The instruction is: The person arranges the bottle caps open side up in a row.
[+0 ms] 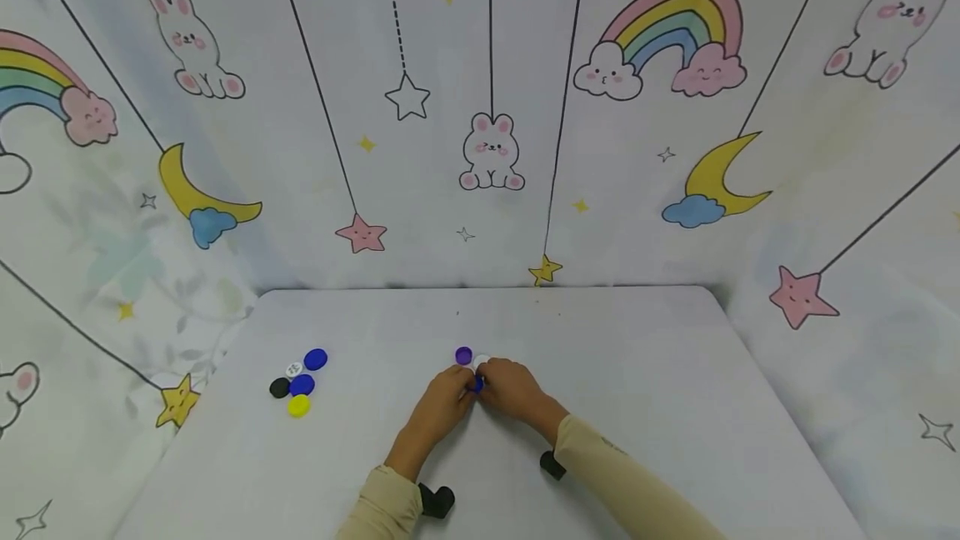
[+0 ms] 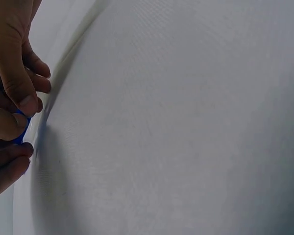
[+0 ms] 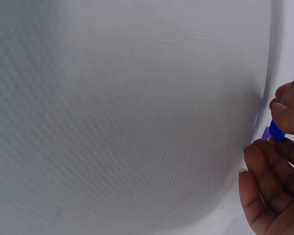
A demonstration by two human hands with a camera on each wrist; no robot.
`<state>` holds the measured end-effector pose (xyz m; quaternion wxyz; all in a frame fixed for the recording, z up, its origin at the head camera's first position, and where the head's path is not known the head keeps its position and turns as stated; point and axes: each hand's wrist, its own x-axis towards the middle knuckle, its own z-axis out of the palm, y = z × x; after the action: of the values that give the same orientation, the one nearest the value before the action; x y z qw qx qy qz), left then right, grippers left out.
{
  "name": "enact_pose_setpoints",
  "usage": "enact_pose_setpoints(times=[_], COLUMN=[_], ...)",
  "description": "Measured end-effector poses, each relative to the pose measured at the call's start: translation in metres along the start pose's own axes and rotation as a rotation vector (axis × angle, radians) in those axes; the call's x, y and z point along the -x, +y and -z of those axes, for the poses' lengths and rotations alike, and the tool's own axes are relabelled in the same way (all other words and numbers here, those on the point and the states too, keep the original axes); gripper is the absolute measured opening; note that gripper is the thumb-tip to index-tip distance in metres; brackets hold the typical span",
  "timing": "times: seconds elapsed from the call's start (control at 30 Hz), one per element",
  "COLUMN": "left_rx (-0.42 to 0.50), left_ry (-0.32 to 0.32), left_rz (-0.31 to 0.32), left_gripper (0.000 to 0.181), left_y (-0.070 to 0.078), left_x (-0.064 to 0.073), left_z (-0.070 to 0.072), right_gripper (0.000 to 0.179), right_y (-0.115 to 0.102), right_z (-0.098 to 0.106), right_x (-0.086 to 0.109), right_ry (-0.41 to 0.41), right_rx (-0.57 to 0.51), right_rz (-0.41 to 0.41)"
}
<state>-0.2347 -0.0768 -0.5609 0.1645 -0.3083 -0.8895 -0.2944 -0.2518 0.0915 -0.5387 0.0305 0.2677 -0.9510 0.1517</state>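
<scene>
A blue bottle cap (image 1: 477,385) sits between the fingertips of both hands, near the middle of the white table. My left hand (image 1: 442,398) pinches it from the left side. From the right, my right hand (image 1: 513,390) grips it as well, fingers curled. In the left wrist view, thumbs and fingertips cover most of the blue cap (image 2: 22,128). The right wrist view shows the same cap (image 3: 277,131) under a thumb. Just beyond the hands lie a purple cap (image 1: 463,355) and a white cap (image 1: 482,361), the latter partly hidden by the right hand.
Farther left on the table (image 1: 637,440) is a loose group: two blue caps (image 1: 316,358), a white one (image 1: 293,369), a black one (image 1: 279,387) and a yellow one (image 1: 298,405). A patterned cloth backdrop (image 1: 420,173) rises behind the table's far edge.
</scene>
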Motion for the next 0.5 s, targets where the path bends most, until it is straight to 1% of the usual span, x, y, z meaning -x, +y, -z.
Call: enact_pose_setpoints(times=[0.1, 0.3, 0.5], left_rx=[0.0, -0.011, -0.019], left_ry=[-0.018, -0.031, -0.031], left_rz=[0.028, 0.073, 0.082], left_gripper=[0.016, 0.016, 0.016], left_y=[0.0, -0.003, -0.007], left_x=[0.0, -0.001, -0.001], left_z=[0.001, 0.003, -0.001], right_gripper=[0.016, 0.019, 0.014], right_y=[0.0, 0.0, 0.0], right_z=[-0.002, -0.006, -0.011], right_x=[-0.001, -0.006, -0.006], right_ry=[0.002, 0.008, 0.026], right_rx=[0.005, 0.037, 0.045], right_rz=[0.002, 0.014, 0.028])
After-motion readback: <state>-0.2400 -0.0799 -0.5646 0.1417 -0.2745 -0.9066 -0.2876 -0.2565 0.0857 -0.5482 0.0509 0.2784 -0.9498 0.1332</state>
